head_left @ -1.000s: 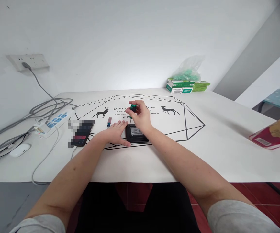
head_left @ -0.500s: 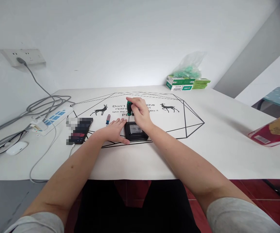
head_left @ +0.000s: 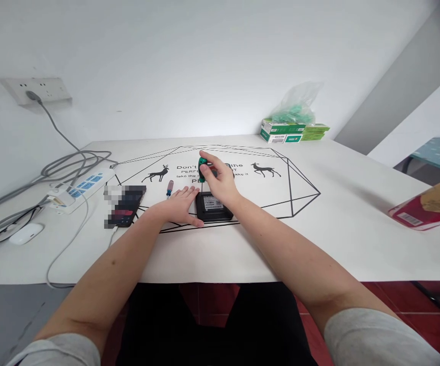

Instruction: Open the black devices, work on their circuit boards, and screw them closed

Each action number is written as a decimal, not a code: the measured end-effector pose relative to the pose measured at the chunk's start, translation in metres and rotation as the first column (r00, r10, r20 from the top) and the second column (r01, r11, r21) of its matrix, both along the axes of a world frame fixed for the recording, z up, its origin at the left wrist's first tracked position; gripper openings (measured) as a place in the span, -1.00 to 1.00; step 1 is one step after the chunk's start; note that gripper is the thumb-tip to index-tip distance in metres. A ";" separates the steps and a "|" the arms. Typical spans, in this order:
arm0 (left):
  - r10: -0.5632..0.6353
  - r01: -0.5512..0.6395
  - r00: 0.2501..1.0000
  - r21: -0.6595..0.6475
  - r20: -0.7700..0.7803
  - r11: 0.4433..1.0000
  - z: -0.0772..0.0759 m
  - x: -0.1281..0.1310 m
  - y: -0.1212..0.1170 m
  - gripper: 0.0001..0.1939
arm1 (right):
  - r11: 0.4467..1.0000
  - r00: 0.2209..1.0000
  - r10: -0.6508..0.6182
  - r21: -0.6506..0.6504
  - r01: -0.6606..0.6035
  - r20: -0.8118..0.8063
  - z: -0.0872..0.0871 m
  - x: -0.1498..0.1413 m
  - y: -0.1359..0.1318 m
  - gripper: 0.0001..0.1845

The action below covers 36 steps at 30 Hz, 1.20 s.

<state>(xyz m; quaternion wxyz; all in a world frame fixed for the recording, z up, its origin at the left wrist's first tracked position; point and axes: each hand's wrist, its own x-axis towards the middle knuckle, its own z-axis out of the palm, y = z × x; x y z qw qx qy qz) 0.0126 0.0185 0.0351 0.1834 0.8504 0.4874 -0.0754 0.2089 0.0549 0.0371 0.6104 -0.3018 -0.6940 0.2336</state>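
A black box-shaped device [head_left: 214, 211] with a white printed label lies flat on the patterned mat in front of me. My left hand [head_left: 183, 206] rests with fingers spread against its left side. Fingers of my right hand [head_left: 220, 180] are closed round the green handle of a screwdriver [head_left: 202, 170]. The screwdriver stands upright, its thin shaft pointing down at the device's far left corner. Whether the tip sits in a screw is too small to tell. Just beyond my left fingers lies a second, smaller screwdriver [head_left: 170, 187] with a clear reddish and blue handle.
Left of my hand are a phone [head_left: 130, 206] on a cable, a power strip [head_left: 90, 185] with tangled cords, and a white earbud case [head_left: 26, 233]. Green-and-white boxes [head_left: 283, 131] with a plastic bag stand by the wall. A red-and-yellow packet [head_left: 429, 206] lies at the right.
The fingers of my right hand have shifted on the green handle, opening a little at the top. My left hand and the device have stayed put.
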 end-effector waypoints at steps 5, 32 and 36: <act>0.000 0.000 1.000 -0.003 -0.009 1.000 0.000 0.000 0.000 0.57 | 0.992 0.990 0.099 -0.062 -0.106 -0.102 -0.004 -0.004 0.001 -0.61; 0.010 -0.010 0.999 -0.002 -0.031 1.000 0.005 0.002 -0.003 0.53 | 1.000 1.000 -0.008 0.003 0.008 -0.023 0.000 -0.001 0.002 -0.66; 0.006 -0.006 1.000 0.003 -0.025 1.000 0.002 0.000 -0.002 0.54 | 0.999 0.998 0.047 -0.016 -0.048 -0.031 -0.001 0.000 0.004 -0.63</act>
